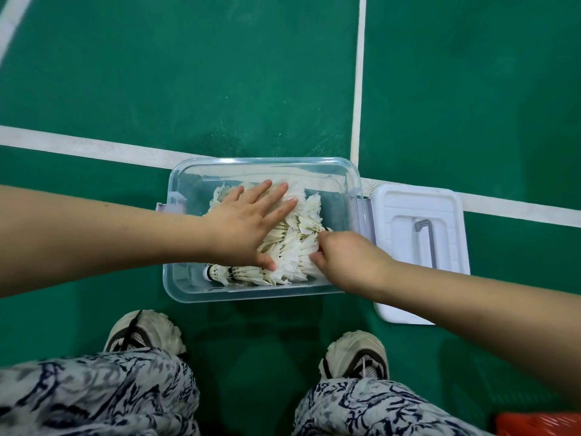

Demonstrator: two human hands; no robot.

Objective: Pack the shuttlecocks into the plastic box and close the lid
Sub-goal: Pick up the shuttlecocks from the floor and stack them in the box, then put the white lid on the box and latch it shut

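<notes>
A clear plastic box [188,292] stands on the green court floor, holding several white feather shuttlecocks [295,243] laid in rows. My left hand [248,221] lies flat on top of the pile, fingers spread, pressing on the feathers. My right hand [342,256] reaches in from the right with its fingers curled around the right ends of the shuttlecocks; the fingertips are hidden. The white lid [418,234], with a grey handle, lies flat on the floor just right of the box, apart from it.
White court lines [94,147] cross behind the box. My two shoes [147,333] and patterned trouser legs are at the near edge. An orange object [537,424] shows at the bottom right corner.
</notes>
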